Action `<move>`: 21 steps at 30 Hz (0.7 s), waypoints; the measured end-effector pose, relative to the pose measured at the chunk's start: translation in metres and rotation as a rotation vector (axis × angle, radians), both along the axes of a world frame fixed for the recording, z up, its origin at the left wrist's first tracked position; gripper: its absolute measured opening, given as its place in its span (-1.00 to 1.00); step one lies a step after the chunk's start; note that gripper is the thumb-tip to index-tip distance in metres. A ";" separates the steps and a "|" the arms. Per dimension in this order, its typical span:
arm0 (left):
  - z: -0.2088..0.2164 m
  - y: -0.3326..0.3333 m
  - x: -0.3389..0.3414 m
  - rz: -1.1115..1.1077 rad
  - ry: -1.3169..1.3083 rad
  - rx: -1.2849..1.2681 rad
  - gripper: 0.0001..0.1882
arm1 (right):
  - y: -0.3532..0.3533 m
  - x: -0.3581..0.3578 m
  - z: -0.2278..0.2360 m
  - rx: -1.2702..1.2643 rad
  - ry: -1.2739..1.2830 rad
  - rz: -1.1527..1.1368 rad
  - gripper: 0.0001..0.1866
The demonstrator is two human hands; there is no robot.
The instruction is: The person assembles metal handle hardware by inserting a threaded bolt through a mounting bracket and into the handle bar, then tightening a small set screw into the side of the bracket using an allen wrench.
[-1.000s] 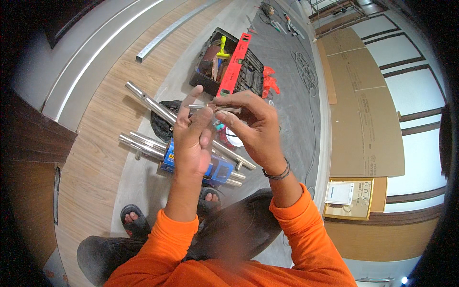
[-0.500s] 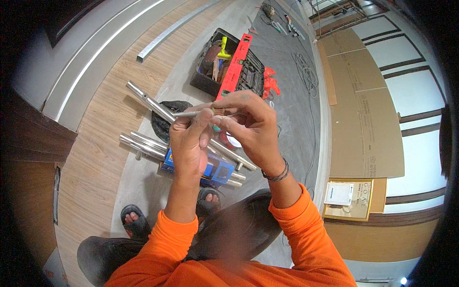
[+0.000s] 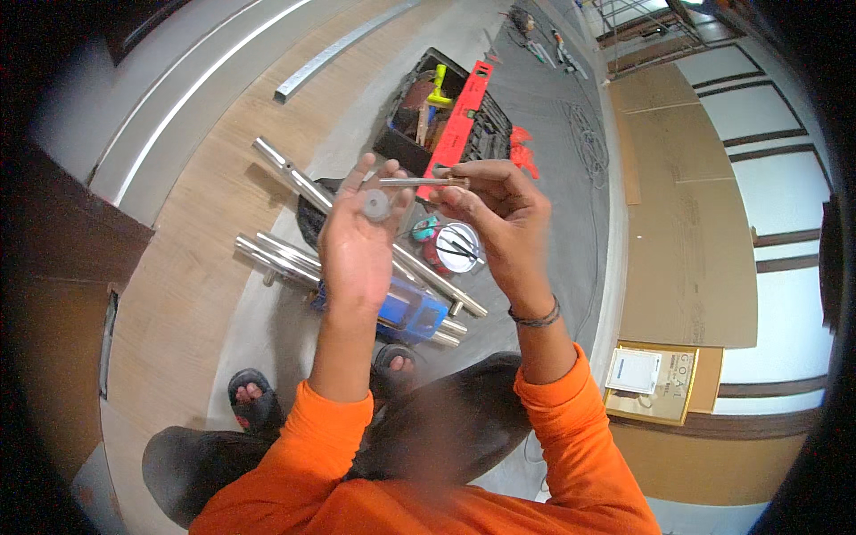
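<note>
My left hand is turned palm up, fingers apart, and a round pale washer with a centre hole lies against its fingers. Between thumb and fingertips, my right hand pinches the brownish end of a slim metal bolt. The bolt's shank points left, passing just above the washer and over the left fingers. Below my hands, shiny steel tube handles lie on the floor, some beside a blue package.
Beyond my hands an open black toolbox bears a red spirit level. A round white-topped tub and a teal tape roll sit nearby. A metal channel lies far left. Cardboard sheets line the right.
My hands have parted slightly. The left one has opened from a pinch to a spread palm, exposing the washer; the right one keeps the bolt. The view has shifted slightly.
</note>
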State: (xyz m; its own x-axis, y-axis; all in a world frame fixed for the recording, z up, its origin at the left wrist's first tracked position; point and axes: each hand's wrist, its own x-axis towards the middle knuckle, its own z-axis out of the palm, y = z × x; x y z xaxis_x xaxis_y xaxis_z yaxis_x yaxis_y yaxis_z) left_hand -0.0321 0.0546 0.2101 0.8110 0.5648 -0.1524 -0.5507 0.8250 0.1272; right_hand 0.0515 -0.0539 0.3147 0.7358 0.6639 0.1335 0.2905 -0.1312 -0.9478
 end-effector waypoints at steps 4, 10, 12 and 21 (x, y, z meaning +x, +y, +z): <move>0.001 0.002 0.000 0.026 0.032 0.076 -0.40 | 0.002 -0.006 0.004 -0.043 -0.034 -0.016 -0.79; 0.003 0.005 0.003 0.098 -0.002 0.121 -0.37 | 0.003 -0.005 0.001 -0.049 -0.032 0.008 -0.78; 0.002 0.006 0.003 0.112 -0.031 0.102 -0.36 | 0.003 -0.003 -0.001 -0.046 -0.047 0.012 -0.79; -0.001 0.006 0.005 0.192 0.006 0.110 -0.38 | 0.007 -0.011 -0.004 -0.049 -0.131 0.031 -0.80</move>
State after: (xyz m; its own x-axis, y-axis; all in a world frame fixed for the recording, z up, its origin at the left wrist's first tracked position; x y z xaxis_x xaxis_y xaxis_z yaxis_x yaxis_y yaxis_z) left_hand -0.0275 0.0608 0.2095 0.6864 0.7221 -0.0861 -0.6951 0.6863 0.2142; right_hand 0.0409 -0.0465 0.3103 0.6931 0.6944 0.1935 0.4156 -0.1656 -0.8943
